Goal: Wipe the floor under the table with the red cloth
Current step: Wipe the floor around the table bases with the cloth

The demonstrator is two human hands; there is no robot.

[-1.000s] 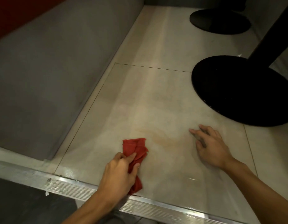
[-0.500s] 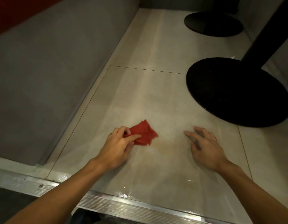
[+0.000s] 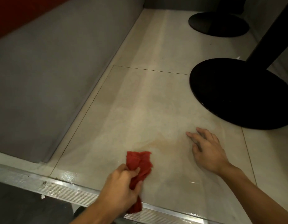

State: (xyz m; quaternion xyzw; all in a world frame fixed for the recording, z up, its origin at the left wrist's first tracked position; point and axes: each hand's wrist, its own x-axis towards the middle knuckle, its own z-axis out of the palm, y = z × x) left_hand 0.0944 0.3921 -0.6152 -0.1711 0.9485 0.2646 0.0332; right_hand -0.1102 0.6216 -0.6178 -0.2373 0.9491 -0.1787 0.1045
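My left hand [image 3: 120,185] grips the crumpled red cloth [image 3: 139,162] and presses it on the beige floor tile [image 3: 140,102] close to the metal threshold strip. Part of the cloth sticks out ahead of my fingers, and a tail hangs below my palm. My right hand [image 3: 207,149] lies flat on the tile to the right, fingers spread, holding nothing. A faint orange-brown stain [image 3: 162,142] shows on the tile between the cloth and my right hand. The tile looks wet and shiny near the strip.
A round black table base [image 3: 237,94] with its black post [image 3: 275,33] stands at the right, just beyond my right hand. A second black base [image 3: 218,24] sits farther back. A grey bench front [image 3: 51,70] walls the left side. The ribbed metal threshold strip [image 3: 62,189] crosses the near edge.
My left hand has pulled the red cloth back toward me and the threshold strip, from the middle of the tile. My right hand has stayed planted on the floor.
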